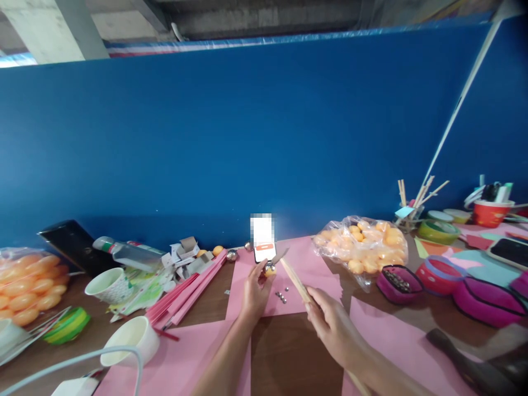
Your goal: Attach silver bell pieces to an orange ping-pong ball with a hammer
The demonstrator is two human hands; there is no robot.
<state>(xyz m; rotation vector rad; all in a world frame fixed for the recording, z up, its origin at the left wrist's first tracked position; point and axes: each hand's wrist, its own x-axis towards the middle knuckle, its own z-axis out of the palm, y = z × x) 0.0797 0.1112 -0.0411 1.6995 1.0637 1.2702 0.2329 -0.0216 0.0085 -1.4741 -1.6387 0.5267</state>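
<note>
My left hand (256,289) pinches a small orange ball (270,269) over a pink paper sheet (307,264). My right hand (330,322) is closed round the wooden handle of a knife (295,278), whose metal blade tip lies against the ball. A few small silver beads (281,297) lie on the pink sheet between my hands. A phone (263,239) stands propped against the blue wall just behind the ball.
A clear bag of orange balls (363,245) lies at the right, another bag of them (28,286) at far left. Two white cups (109,285) (132,341), pink sticks (185,291), magenta pouches (487,302), bowls and a red cup (490,212) of tools crowd the table.
</note>
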